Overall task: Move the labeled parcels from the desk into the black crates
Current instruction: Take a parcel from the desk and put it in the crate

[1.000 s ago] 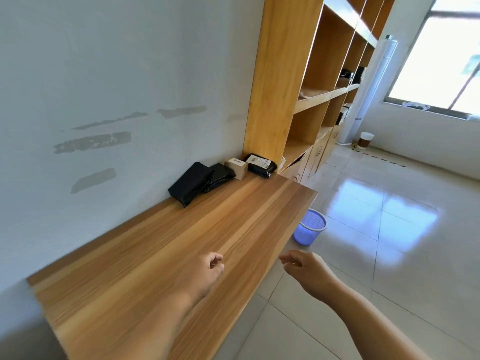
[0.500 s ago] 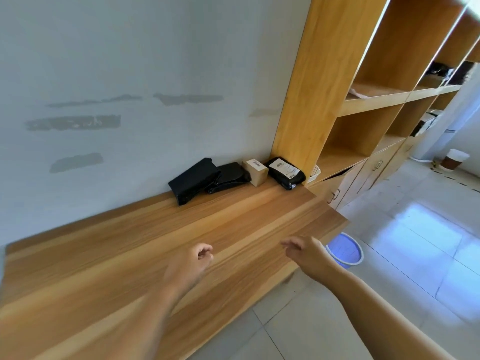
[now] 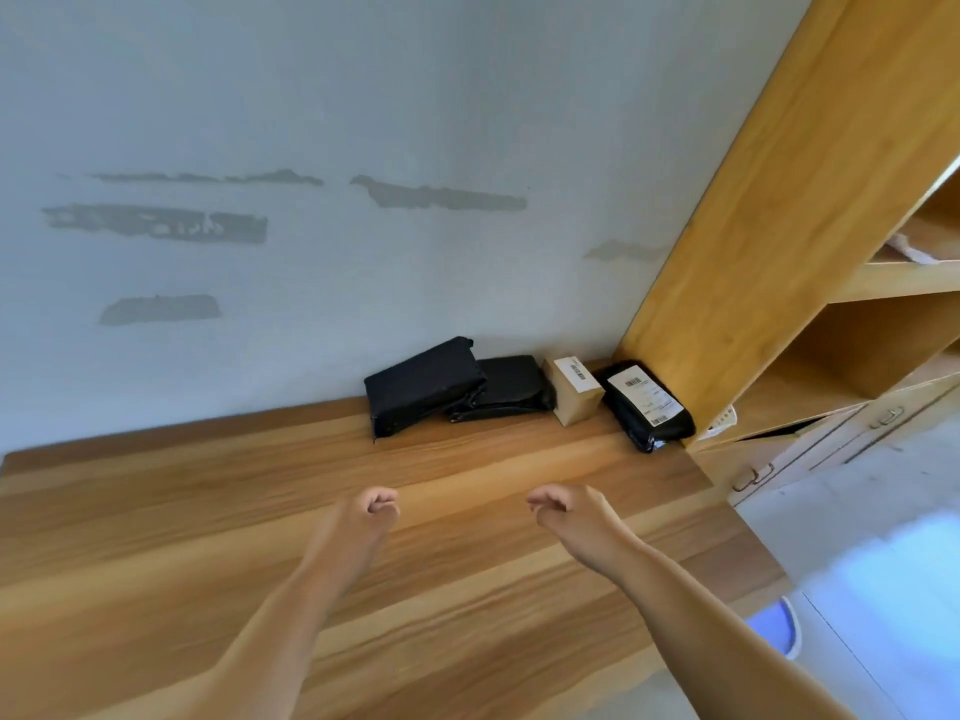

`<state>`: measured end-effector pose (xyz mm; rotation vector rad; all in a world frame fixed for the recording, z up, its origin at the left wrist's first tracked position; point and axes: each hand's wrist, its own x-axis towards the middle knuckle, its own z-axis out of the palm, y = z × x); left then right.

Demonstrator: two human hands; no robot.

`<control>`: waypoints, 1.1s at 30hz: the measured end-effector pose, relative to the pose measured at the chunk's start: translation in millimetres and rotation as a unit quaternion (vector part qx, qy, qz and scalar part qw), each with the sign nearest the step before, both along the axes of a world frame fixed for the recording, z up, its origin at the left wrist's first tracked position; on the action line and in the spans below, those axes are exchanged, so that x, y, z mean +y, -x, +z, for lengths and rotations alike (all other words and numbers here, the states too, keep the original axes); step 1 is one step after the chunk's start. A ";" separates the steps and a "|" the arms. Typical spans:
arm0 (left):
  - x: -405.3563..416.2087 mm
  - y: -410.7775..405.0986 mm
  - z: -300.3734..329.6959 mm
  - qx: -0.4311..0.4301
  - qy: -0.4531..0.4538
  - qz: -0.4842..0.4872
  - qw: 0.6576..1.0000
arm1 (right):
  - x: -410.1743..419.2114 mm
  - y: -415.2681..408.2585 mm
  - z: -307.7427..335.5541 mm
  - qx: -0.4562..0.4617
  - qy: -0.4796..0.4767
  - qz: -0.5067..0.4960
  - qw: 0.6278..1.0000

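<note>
Hovering loosely curled and empty, left hand [image 3: 375, 506] and right hand [image 3: 563, 506] face the parcels [image 3: 647, 405] on the desk [image 3: 208, 511], seemingly poised to reach

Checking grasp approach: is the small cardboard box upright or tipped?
Tipped: the cardboard box leans back toward the wall, labelled face angled upward, on the desk.

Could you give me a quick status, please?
Both hands, left and right, loosely curled, empty. Four parcels against wall on desk. Path clear; no crates visible.

Four parcels [image 3: 524, 391] on desk [image 3: 208, 511], hands [image 3: 371, 511] empty
</note>
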<state>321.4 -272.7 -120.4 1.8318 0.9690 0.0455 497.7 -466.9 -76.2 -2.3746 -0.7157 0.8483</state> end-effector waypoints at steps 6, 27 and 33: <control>29.2 -55.3 -4.7 0.020 -0.016 0.019 0.999 | 49.2 -70.5 -5.6 -0.007 0.005 0.004 1.000; 72.6 -105.8 -28.7 0.068 -0.066 0.111 0.989 | 247.2 -200.1 -63.1 0.023 0.037 0.030 0.999; 61.4 -107.4 -38.4 0.087 -0.056 0.132 0.986 | 265.1 -206.9 -77.7 0.075 0.046 -0.033 0.996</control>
